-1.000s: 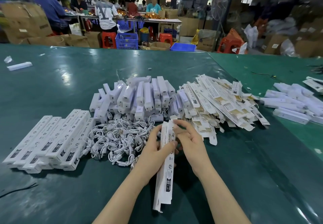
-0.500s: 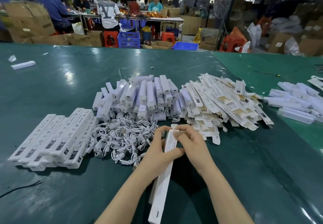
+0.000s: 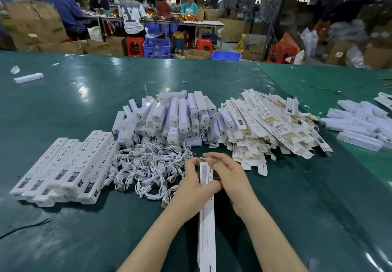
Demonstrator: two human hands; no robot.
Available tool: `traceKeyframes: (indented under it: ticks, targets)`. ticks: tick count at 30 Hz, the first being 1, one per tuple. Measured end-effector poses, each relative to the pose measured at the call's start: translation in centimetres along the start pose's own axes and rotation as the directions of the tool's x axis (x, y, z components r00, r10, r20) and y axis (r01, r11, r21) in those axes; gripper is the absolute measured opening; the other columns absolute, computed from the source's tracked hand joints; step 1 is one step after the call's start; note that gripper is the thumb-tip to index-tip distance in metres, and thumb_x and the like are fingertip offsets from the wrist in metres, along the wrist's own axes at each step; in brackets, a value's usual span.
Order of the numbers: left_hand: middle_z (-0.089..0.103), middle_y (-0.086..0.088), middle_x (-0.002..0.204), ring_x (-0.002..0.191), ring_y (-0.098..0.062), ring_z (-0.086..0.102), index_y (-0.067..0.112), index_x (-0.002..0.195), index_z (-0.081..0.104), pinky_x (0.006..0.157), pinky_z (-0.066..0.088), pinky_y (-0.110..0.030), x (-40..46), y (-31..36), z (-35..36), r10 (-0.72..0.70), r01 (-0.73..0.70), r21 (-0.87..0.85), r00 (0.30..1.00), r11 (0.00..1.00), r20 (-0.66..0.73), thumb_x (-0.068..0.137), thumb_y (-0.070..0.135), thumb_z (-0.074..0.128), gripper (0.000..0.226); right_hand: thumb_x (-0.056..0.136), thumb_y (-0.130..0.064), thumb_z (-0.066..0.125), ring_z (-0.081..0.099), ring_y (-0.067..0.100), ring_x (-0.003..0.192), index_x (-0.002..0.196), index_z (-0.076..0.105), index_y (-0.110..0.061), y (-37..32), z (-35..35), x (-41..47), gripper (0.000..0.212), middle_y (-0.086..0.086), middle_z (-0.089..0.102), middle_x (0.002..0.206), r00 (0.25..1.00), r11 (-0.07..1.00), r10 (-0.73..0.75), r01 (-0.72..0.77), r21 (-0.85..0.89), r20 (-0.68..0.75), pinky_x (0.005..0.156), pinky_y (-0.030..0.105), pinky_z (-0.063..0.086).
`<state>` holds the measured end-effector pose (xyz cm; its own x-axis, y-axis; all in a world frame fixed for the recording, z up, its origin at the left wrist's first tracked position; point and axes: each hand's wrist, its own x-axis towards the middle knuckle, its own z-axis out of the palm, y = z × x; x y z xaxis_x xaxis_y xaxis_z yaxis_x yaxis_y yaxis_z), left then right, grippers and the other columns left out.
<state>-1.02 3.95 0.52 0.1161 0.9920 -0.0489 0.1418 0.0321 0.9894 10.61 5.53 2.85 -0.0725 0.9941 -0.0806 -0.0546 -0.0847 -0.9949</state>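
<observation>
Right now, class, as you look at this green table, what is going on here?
A person seems to be boxing goods at a green table. The left hand grips a long white carton while the right hand pinches its far end. Beyond the hands lie closed cartons, a tangle of white cables, white units and flat cartons.

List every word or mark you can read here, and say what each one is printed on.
"RoHS", with CE and FC marks: closed white boxes at left.
"Made in China": same boxes.
"SMART SEN", the rest covered: long box that the left hand and right hand hold.
Flat cartons and cardboard boxes behind: print too small or blurred to read.
</observation>
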Motion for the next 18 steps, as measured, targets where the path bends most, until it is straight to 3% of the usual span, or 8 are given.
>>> traceKeyframes:
  ticks: [3, 8, 10, 14, 18]
  targets:
    - [0.064, 0.014, 0.073, 0.064, 0.0, 0.058, 0.04, 0.105, 0.03, 0.062, 0.047, -0.016, -0.1, 0.0, 0.2, -0.004, 0.004, -0.023, 1.0, 1.0, -0.008, 0.066, 0.032, 0.066, 0.054, 0.092, -0.021, 0.061, 0.067, 0.012, 0.094, 0.088, 0.075, -0.031, 0.1, 0.0, 0.0, 0.017, -0.004, 0.074, 0.097, 1.0, 1.0, 0.009, -0.009, 0.007, -0.015, 0.078, 0.028, 0.055]
    - [0.071, 0.007, 0.096, 0.083, -0.008, 0.066, 0.047, 0.113, 0.022, 0.082, 0.053, -0.031, -0.1, -0.3, 0.1, -0.004, -0.002, 0.098, 0.998, 0.995, 0.061, 0.066, 0.04, 0.066, 0.065, 0.089, -0.009, 0.051, 0.066, 0.018, 0.083, 0.085, 0.076, -0.024, -0.3, -0.4, 0.0, 0.029, 0.001, 0.075, 0.092, 0.993, 0.992, 0.119, -0.118, 0.054, -0.026, 0.072, 0.033, 0.052]
    - [0.072, 0.008, 0.097, 0.082, -0.005, 0.065, 0.053, 0.116, 0.018, 0.08, 0.052, -0.028, -0.1, -0.2, 0.0, -0.001, -0.011, 0.126, 0.995, 0.992, 0.097, 0.064, 0.045, 0.066, 0.071, 0.088, -0.008, 0.047, 0.068, 0.024, 0.088, 0.084, 0.077, -0.019, -0.6, -0.7, 0.0, 0.032, 0.008, 0.075, 0.096, 0.991, 0.99, 0.13, -0.13, 0.056, 0.006, 0.073, 0.035, 0.052]
    - [0.071, 0.007, 0.098, 0.077, -0.001, 0.063, 0.057, 0.119, 0.016, 0.076, 0.047, -0.022, -0.2, -0.1, -0.3, -0.008, -0.011, 0.144, 0.991, 0.99, 0.131, 0.062, 0.047, 0.066, 0.076, 0.086, -0.008, 0.047, 0.068, 0.022, 0.082, 0.079, 0.075, -0.017, -0.7, -1.1, -0.1, 0.03, 0.013, 0.074, 0.096, 0.991, 0.991, 0.124, -0.125, 0.035, 0.04, 0.059, 0.024, 0.051]
    - [0.065, 0.008, 0.11, 0.081, 0.005, 0.062, 0.047, 0.131, 0.016, 0.074, 0.045, -0.013, -0.1, 0.2, -0.6, -0.031, 0.019, 0.1, 0.992, 0.995, 0.119, 0.071, 0.038, 0.067, 0.079, 0.09, -0.008, 0.049, 0.061, 0.009, 0.072, 0.077, 0.073, -0.024, -0.4, -1.0, 0.1, 0.032, -0.005, 0.07, 0.078, 0.999, 0.992, 0.005, 0.002, -0.123, 0.051, 0.057, 0.018, 0.048]
